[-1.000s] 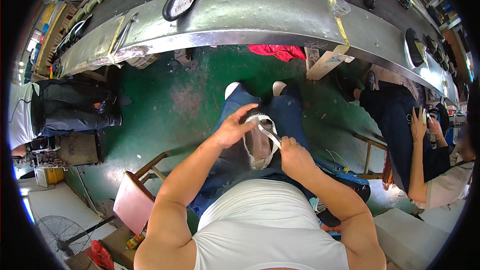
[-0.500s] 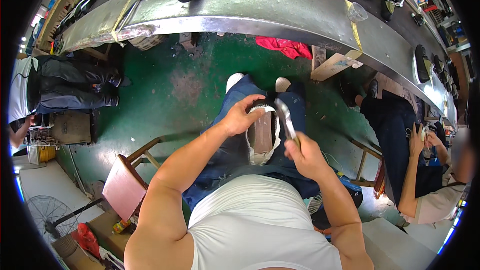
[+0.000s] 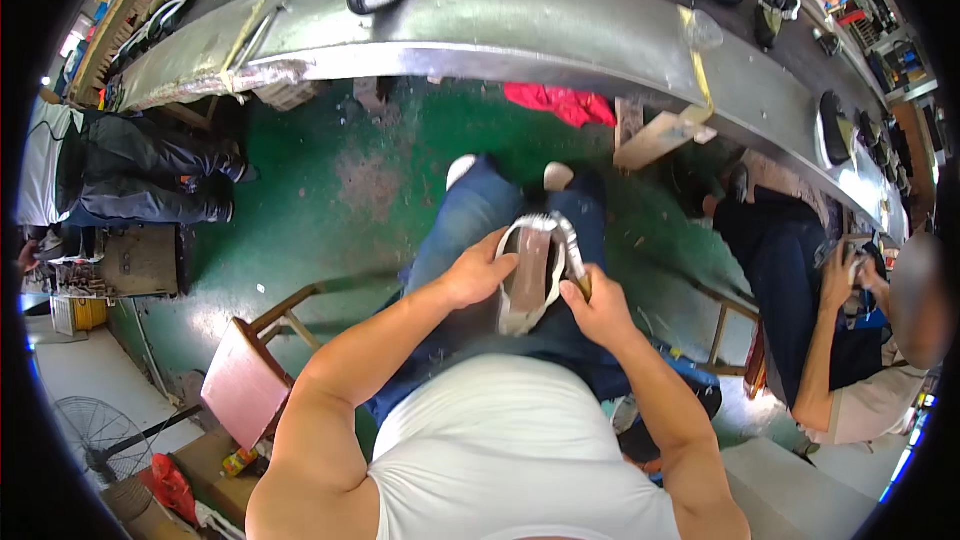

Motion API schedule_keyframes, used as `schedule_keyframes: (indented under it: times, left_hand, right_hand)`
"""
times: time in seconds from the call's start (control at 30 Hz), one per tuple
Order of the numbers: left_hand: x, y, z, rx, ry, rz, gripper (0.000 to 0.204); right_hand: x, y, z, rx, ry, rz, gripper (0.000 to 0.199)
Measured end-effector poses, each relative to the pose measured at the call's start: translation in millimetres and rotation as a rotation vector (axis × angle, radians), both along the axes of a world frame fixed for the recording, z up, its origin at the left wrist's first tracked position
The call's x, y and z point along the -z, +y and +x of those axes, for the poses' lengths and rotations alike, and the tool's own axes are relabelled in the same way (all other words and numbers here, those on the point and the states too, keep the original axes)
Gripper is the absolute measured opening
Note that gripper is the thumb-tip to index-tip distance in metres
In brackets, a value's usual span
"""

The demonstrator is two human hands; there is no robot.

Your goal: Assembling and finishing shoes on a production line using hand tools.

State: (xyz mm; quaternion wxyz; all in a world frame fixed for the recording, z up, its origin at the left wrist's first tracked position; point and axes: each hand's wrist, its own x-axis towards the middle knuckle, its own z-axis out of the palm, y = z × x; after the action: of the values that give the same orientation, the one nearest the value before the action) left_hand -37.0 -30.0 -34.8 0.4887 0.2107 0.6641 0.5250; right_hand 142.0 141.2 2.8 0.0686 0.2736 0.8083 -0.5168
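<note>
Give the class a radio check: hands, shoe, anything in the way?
Left hand gripping shoe, left side. Right hand closed on metal tool. Shoe opening faces up; tool overlaps its right rim.

Watching remotely, I read no lettering, number or sign on the shoe (image 3: 533,275) between the left hand (image 3: 478,275) and right hand (image 3: 602,308), or on the bench (image 3: 530,10) beyond them.

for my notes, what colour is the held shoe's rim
The shoe's rim is white, seen in the head view.
</note>
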Motion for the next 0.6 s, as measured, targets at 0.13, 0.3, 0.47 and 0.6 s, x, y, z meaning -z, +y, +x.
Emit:
schedule_keyframes:
  times: [0.13,0.3,0.47,0.6]
  left_hand:
    - [4.2,-2.8,42.0,-0.135,0.066,-0.086,0.061]
    - [16.4,-8.9,32.3,0.000,-0.114,-0.021,0.084]
    - [0.2,-20.5,34.6,0.112,-0.175,0.064,0.102]
    - [27.2,-38.9,57.6,0.212,0.047,-0.010,0.110]
  right_hand:
    - [-5.8,-14.5,3.7,0.074,-0.007,0.204,0.065]
    - [4.2,-17.1,10.3,-0.001,-0.062,0.366,0.063]
    - [-12.0,0.0,26.5,-0.163,-0.066,0.278,0.044]
    - [-45.0,4.7,49.5,-0.433,-0.111,0.208,0.042]
